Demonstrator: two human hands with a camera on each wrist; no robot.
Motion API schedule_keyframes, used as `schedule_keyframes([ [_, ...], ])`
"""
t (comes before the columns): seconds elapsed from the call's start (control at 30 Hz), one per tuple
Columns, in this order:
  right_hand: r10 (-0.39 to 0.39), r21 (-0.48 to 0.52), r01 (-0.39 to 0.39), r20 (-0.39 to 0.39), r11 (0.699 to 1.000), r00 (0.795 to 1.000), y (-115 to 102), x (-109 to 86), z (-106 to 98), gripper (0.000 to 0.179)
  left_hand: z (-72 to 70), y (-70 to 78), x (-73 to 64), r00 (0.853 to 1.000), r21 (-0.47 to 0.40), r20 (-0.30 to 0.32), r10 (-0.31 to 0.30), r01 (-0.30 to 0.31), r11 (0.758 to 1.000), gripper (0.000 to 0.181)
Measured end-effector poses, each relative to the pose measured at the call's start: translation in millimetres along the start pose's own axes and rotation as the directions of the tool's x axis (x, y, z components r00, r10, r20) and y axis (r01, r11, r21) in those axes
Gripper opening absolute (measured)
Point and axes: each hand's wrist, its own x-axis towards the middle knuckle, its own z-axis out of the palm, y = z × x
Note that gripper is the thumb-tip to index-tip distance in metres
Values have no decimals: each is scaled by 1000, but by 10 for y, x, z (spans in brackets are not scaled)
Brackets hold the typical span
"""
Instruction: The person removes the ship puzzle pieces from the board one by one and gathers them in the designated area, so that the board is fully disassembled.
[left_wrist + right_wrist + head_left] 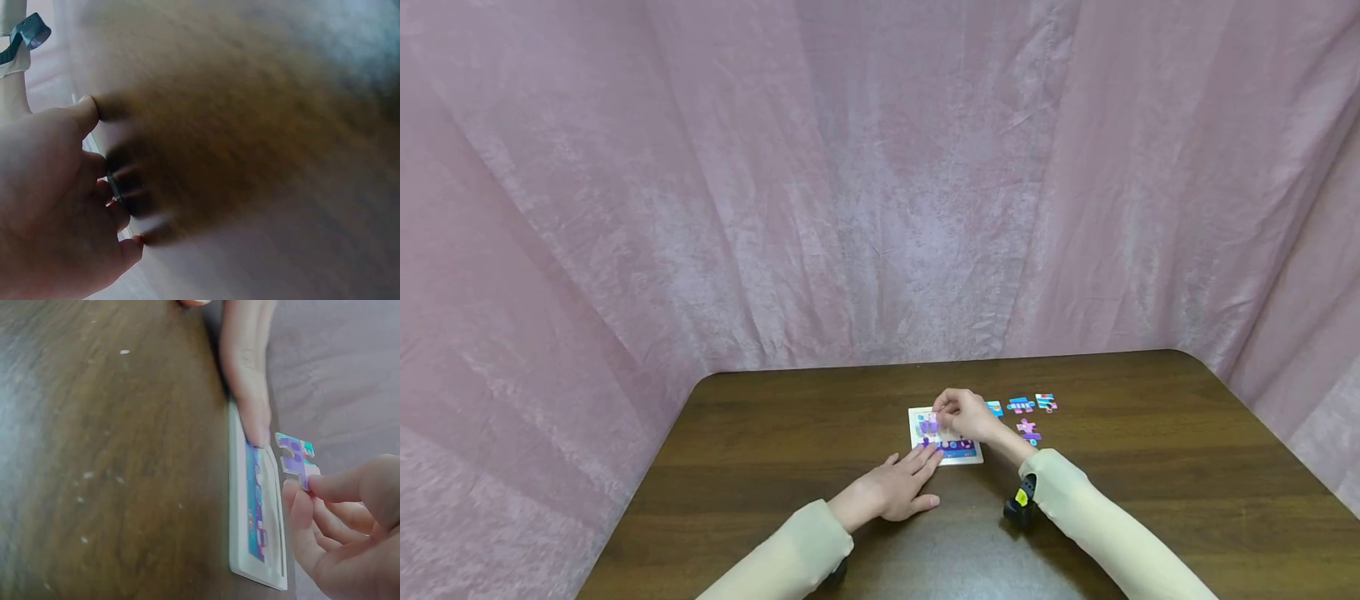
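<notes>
A jigsaw puzzle piece (294, 455) with purple and turquoise print is pinched between the thumb and fingertips of my right hand (967, 415), held above a white-framed puzzle tray (235, 547). Part of the picture is filled in along the tray's near side, in blue and purple. My left hand (901, 487) lies with fingers extended, its fingertips on the tray's near left part. In the left wrist view that hand (53, 200) hides most of the tray. From the head view, the right fingers cover the tray's upper right area.
Several loose puzzle pieces lie right of the tray: a blue one (1020, 405), a corner-like one (1046, 402) and a pink-purple one (1028, 429). Another piece (995, 408) shows beside the right hand. The brown wooden table (775, 442) ends at a pink curtain (865, 208).
</notes>
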Motion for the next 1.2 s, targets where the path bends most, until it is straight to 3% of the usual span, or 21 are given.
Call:
schedule_keyframes([
  [0.17, 52, 63, -51, -9, 997, 999, -15, -15, -41, 9, -4, -6, 4, 1000, -18, 11, 3, -3, 1000, 69],
  [0.7, 63, 92, -59, -45, 994, 997, 84, -126, -219, 12, -15, 0, -13, 1000, -13, 6, -6, 6, 1000, 69],
  [0.93, 91, 156, -84, -38, 984, 995, 128, -189, -333, 14, 3, -12, -14, 1000, -20, -6, 3, -3, 1000, 68],
  [1.2, 99, 75, -95, -47, 993, 994, 164, -297, -465, 14, 11, -19, -10, 1000, -34, 2, 14, -14, 999, 68],
])
